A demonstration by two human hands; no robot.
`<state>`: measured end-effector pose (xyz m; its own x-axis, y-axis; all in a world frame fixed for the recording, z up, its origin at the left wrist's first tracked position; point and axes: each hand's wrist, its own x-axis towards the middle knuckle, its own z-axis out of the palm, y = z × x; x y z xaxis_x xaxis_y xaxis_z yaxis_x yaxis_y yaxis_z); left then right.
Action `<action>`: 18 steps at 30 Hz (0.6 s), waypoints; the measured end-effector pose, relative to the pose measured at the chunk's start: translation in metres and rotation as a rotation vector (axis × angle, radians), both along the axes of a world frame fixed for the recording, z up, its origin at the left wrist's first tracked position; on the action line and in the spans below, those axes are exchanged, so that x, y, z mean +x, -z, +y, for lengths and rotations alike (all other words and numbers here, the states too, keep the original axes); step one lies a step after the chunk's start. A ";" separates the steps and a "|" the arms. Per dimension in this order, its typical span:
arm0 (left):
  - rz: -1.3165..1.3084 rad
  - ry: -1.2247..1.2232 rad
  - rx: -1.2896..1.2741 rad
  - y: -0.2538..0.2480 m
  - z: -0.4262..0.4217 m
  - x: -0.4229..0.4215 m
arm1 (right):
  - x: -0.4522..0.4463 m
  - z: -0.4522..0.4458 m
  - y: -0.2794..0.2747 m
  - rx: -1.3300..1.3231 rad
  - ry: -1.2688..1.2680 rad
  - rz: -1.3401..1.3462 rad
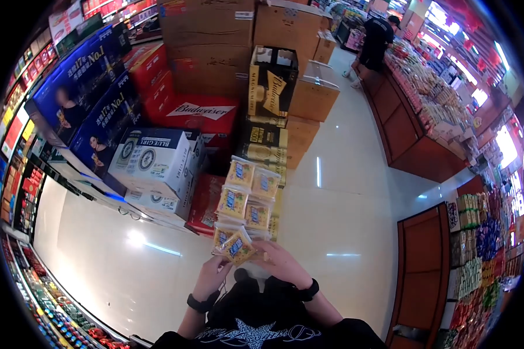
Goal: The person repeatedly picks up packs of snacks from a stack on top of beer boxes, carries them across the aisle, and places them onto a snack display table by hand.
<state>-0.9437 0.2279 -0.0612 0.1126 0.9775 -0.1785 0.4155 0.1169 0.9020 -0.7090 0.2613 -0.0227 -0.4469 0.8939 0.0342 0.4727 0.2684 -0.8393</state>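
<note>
Several square yellow packets in clear wrapping (257, 214) lie in two rows on top of stacked boxes in front of me. At the near end one tilted packet (237, 246) is between my two hands. My left hand (213, 272) has its fingers closed at the packet's lower left corner. On the right side, my right hand (278, 263) has its fingers round the packet's right edge. Both wrists wear dark bands.
Blue Girl cartons (151, 160), red Budweiser boxes (201, 113) and a black-gold Budweiser box (272, 84) stand ahead and left. Brown cartons (313, 93) rise behind. A person in black (374, 43) stands by the wooden display (407, 128). Another stocked shelf (422, 262) is at right.
</note>
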 end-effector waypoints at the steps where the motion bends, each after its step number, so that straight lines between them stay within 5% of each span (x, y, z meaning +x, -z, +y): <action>1: 0.017 0.030 -0.003 -0.003 -0.001 0.002 | 0.006 -0.004 -0.004 -0.002 0.014 0.005; 3: 0.039 0.075 -0.003 -0.012 -0.003 0.010 | 0.019 -0.013 -0.015 -0.275 0.035 0.070; 18: 0.104 0.552 0.106 -0.057 -0.021 0.196 | 0.196 -0.134 -0.041 -0.244 0.465 0.162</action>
<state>-0.7481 0.2065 -0.0042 0.5990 0.7917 -0.1199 0.4762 -0.2319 0.8482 -0.5129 0.1277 0.0180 -0.0090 0.9864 -0.1638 0.3549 -0.1500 -0.9228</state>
